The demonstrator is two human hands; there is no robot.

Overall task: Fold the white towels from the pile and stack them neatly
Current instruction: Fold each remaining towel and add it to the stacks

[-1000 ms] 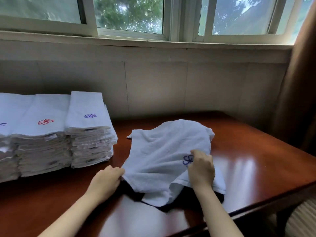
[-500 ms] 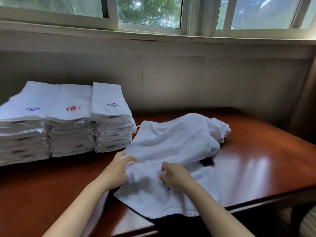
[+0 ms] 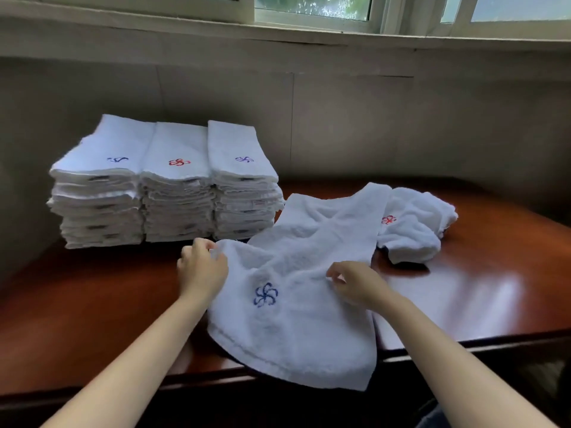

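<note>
Your left hand [image 3: 202, 268] grips the left corner of an unfolded white terry towel with a blue embroidered pinwheel emblem [image 3: 293, 307], fingers curled tight on the cloth. Your right hand [image 3: 355, 285] pinches the same towel further right, thumb and fingertips closed on a small ridge of fabric, the other fingers bent. The towel lies spread on the glossy reddish-brown wooden table [image 3: 92, 304], its near edge hanging over the table's front edge, its far end running back and to the right. The blue emblem sits between your two hands, face up.

Just beyond the far end of that towel lies a crumpled white towel with a red embroidered emblem [image 3: 414, 230], bunched loosely and touching or overlapped by the towel you hold; the exact boundary cannot be told.

At the left rear of the table stand three stacks of folded white towels [image 3: 173, 186], side by side and touching, set near the grey panelled wall [image 3: 370, 118]. The top towels show blue, red and purple-blue emblems from left to right. The right stack stands near the spread towel's left edge.

A white-framed window [image 3: 312, 13] runs above the wall.
</note>
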